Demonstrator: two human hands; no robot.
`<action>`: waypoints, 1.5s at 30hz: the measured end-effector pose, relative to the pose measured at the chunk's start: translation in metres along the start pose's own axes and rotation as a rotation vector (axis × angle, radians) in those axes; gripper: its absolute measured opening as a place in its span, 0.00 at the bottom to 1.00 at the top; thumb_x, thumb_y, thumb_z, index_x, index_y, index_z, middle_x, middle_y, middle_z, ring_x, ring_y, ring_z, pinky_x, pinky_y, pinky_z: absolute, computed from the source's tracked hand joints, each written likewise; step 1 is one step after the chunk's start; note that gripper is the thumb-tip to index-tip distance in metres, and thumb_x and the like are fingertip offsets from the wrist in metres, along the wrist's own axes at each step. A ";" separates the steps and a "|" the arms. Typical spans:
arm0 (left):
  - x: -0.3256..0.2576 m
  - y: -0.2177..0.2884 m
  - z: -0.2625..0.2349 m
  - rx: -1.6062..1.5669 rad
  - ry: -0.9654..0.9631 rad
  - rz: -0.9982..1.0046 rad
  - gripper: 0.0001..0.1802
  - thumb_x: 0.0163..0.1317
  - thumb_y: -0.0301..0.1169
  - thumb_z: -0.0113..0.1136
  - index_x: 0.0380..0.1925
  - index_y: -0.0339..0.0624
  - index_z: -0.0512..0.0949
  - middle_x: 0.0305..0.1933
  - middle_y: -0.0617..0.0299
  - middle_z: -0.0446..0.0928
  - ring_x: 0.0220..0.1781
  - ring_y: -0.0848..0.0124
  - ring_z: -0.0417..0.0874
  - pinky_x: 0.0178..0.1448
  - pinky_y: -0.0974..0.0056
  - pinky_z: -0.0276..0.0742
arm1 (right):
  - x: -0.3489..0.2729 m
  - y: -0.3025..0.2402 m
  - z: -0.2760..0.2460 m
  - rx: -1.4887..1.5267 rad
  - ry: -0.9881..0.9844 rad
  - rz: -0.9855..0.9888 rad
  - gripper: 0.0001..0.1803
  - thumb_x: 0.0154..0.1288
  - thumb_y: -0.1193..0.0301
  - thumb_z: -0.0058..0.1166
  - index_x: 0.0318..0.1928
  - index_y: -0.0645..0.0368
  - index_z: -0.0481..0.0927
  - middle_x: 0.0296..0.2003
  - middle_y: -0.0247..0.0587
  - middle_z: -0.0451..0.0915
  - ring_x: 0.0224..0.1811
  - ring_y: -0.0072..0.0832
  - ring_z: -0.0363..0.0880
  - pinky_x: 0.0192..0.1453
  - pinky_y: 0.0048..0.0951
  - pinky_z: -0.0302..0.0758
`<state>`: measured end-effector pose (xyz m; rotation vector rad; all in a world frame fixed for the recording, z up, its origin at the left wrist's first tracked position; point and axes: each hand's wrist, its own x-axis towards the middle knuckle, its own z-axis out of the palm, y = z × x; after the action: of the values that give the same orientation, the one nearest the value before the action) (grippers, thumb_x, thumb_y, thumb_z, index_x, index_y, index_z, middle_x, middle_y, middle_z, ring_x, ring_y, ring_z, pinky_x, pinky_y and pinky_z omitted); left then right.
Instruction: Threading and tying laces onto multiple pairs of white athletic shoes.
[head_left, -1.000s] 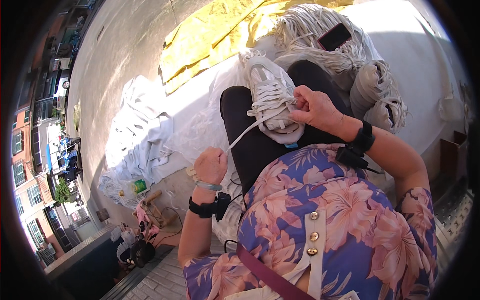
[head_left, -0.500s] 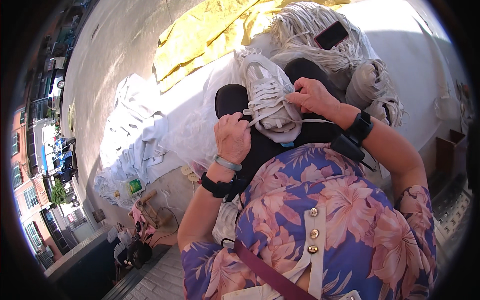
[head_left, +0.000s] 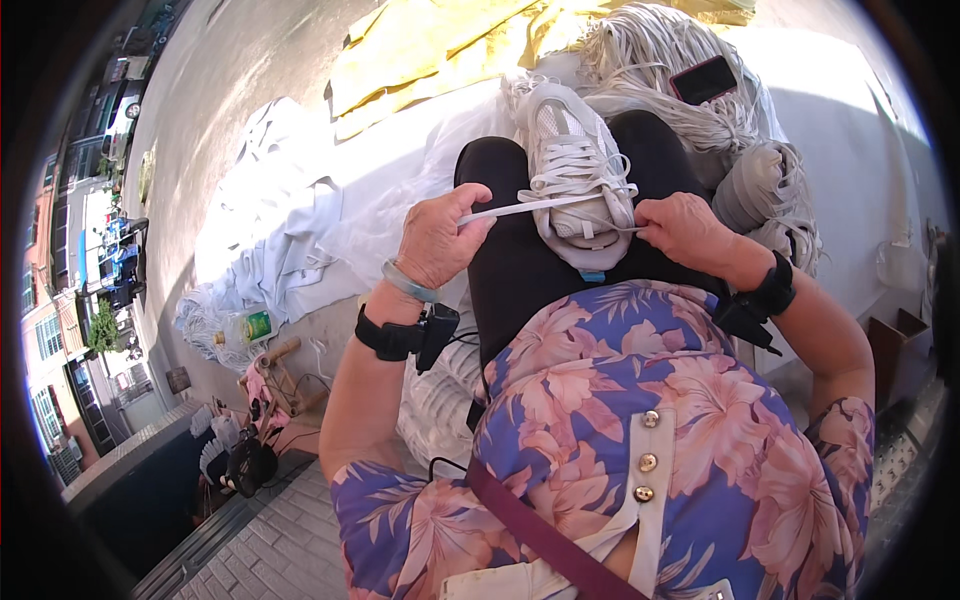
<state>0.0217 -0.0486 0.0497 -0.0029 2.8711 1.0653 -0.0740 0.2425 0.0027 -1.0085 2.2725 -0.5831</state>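
Between my knees rests a white-grey sneaker (head_left: 570, 140), its toe pointing away from me and its heel with a blue tab toward me. Crisscrossed laces run up its front. My left hand (head_left: 440, 236) pinches one end of a flat white shoelace (head_left: 530, 206), stretched taut from the shoe out to the left. Right of the heel, my right hand (head_left: 685, 228) is closed, thumb against fingers, on the lace at the shoe's collar. Only a short bit of that lace shows beside its fingertips.
A big bundle of white laces (head_left: 640, 60) lies beyond the shoe, a dark phone (head_left: 703, 80) on top. Rolled lace bundles (head_left: 762, 190) sit at the right. Yellow sheeting (head_left: 430, 60) spreads at the back, pale cloth (head_left: 270, 220) at the left. A bottle with a green label (head_left: 252, 325) stands near it.
My left hand has moved left and up, drawing the lace out straight. My right hand has come down toward the heel, and the view has shifted slightly.
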 end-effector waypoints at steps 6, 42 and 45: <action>-0.002 -0.022 0.001 0.218 0.042 0.213 0.08 0.51 0.26 0.58 0.34 0.42 0.77 0.23 0.56 0.73 0.24 0.59 0.75 0.28 0.62 0.70 | -0.006 0.002 -0.037 -0.103 0.284 -0.272 0.02 0.52 0.74 0.49 0.27 0.59 0.72 0.22 0.42 0.73 0.29 0.43 0.74 0.31 0.39 0.69; 0.044 0.064 0.096 -0.658 -0.312 -0.484 0.05 0.56 0.27 0.50 0.25 0.36 0.71 0.19 0.62 0.74 0.13 0.79 0.73 0.14 0.76 0.68 | 0.020 0.001 0.016 1.277 0.216 0.184 0.08 0.64 0.66 0.49 0.33 0.56 0.75 0.24 0.26 0.76 0.23 0.11 0.71 0.28 0.14 0.69; 0.044 0.063 0.099 -0.603 -0.284 -0.446 0.04 0.55 0.25 0.50 0.26 0.36 0.71 0.19 0.61 0.74 0.14 0.78 0.74 0.15 0.76 0.68 | 0.019 0.002 0.016 1.294 0.250 0.160 0.08 0.65 0.66 0.49 0.33 0.55 0.75 0.25 0.26 0.76 0.24 0.10 0.71 0.29 0.15 0.70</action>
<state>-0.0168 0.0645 0.0125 -0.4596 2.0647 1.6044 -0.0746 0.2263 -0.0168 -0.0896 1.5407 -1.8087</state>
